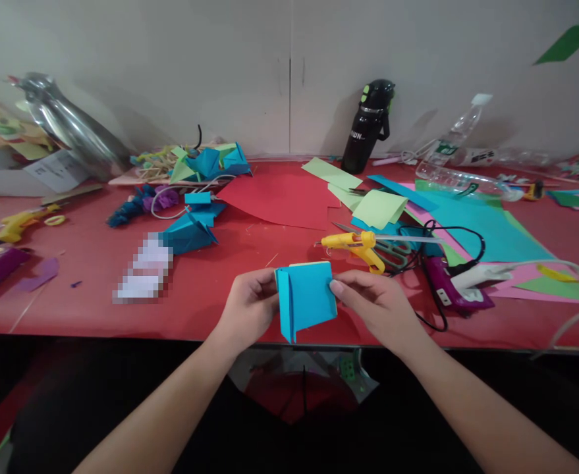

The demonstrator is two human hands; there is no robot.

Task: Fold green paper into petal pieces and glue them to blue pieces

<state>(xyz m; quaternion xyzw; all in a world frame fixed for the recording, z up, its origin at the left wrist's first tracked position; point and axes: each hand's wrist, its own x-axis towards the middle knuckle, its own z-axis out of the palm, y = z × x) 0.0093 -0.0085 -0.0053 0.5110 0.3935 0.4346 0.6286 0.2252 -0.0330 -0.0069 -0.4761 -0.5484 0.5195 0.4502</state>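
Note:
A folded blue paper piece [313, 295] is held up between both hands over the table's front edge, a narrow flap standing along its left side and a pale yellow edge showing at its top. My left hand [250, 306] grips its left side, fingertips hidden behind the paper. At the right edge, my right hand [375, 299] pinches it, thumb on the front face. Just beyond lies a yellow glue gun [353, 243] with a clear stick in its back, partly over scissors [392, 253].
Red paper [284, 197], folded blue paper [190, 232] and pale green sheets [381, 207] lie around the red table. A purple power strip [454, 289] with black cables sits right. A black bottle [367, 125], a plastic bottle [450, 145] and a metal jug [66, 125] stand behind.

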